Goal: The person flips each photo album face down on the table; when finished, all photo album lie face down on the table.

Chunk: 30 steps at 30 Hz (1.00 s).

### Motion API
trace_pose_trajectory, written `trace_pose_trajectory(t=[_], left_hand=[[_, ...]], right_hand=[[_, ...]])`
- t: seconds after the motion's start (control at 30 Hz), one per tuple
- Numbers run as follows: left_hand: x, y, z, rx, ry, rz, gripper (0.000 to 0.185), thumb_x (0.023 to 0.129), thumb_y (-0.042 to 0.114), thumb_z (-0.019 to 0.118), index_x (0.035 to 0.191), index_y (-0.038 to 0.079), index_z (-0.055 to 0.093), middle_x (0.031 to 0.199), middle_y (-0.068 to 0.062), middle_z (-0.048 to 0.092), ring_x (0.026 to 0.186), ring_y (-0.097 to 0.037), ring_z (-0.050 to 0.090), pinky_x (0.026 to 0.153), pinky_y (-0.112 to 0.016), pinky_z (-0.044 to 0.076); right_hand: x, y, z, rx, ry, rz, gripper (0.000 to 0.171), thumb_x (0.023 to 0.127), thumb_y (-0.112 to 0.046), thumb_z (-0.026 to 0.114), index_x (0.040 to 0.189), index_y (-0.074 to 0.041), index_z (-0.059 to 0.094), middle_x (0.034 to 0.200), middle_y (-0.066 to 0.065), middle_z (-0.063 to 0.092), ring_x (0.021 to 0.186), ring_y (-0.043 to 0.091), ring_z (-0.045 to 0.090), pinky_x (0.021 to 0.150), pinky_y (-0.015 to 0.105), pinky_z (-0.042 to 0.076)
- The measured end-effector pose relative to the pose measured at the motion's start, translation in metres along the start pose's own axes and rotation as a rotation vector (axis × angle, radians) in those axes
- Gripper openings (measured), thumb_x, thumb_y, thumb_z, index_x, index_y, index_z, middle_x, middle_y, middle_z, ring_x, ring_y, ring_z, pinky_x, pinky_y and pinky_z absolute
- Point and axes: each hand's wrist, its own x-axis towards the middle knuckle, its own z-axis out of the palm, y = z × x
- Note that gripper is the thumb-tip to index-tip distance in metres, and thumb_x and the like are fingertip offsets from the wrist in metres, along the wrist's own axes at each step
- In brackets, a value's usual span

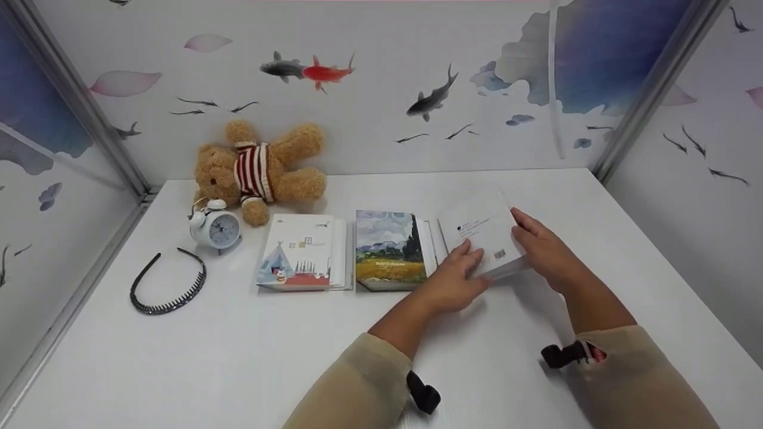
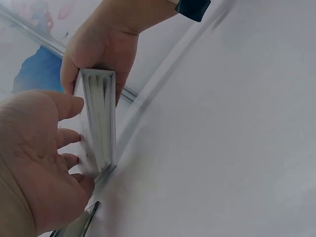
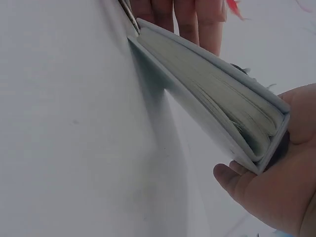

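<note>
A white photo album (image 1: 486, 232) with a barcode on its cover tilts over the table, its right side raised. My right hand (image 1: 547, 250) grips that raised spine side; in the right wrist view the thumb and fingers (image 3: 236, 183) sit around the spine. My left hand (image 1: 456, 277) touches the cover near its left edge, with fingers spread and fairly straight in the left wrist view. Pages show at the album's end (image 2: 100, 118). Just left lies an album with a painted landscape cover (image 1: 387, 250), and beyond it another with a tent picture (image 1: 298, 250).
A teddy bear (image 1: 256, 167) in a striped shirt lies on its side at the back left. In front of it stands a white alarm clock (image 1: 217, 229), with a black headband (image 1: 167, 307) nearer me. Printed walls (image 1: 381, 89) enclose the white table (image 1: 238, 369).
</note>
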Motion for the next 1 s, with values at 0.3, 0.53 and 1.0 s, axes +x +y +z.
trace_pose_trajectory(t=[0.3,0.53,1.0], left_hand=[[-0.001,0.001,0.000,0.107,-0.023,-0.007,0.058,0.106,0.045,0.058,0.160,0.022,0.053,0.180,0.006,0.025,0.170,-0.022,0.011,0.138,-0.045,0.017],[0.000,0.000,-0.003,0.174,-0.047,0.028,0.056,0.108,0.044,0.056,0.159,0.020,0.055,0.179,0.003,0.028,0.170,-0.024,0.013,0.138,-0.046,0.018],[-0.007,0.008,-0.013,-0.122,0.178,-0.088,0.053,0.107,0.039,0.061,0.157,0.022,0.056,0.170,0.003,0.046,0.162,-0.021,0.036,0.133,-0.048,0.032]], right_hand=[[0.006,0.011,0.004,-0.058,-0.038,0.099,0.070,0.116,-0.033,0.032,0.173,-0.017,-0.006,0.182,0.005,-0.008,0.169,0.031,-0.010,0.136,0.061,0.005],[0.010,0.019,0.002,-0.076,-0.035,0.102,0.076,0.114,-0.032,0.045,0.174,-0.017,-0.001,0.183,0.009,-0.001,0.170,0.034,-0.001,0.136,0.060,0.010],[-0.009,-0.026,0.020,-0.163,0.163,-0.102,0.066,0.111,-0.031,0.057,0.170,-0.018,0.032,0.178,0.007,0.029,0.164,0.039,0.030,0.132,0.056,0.029]])
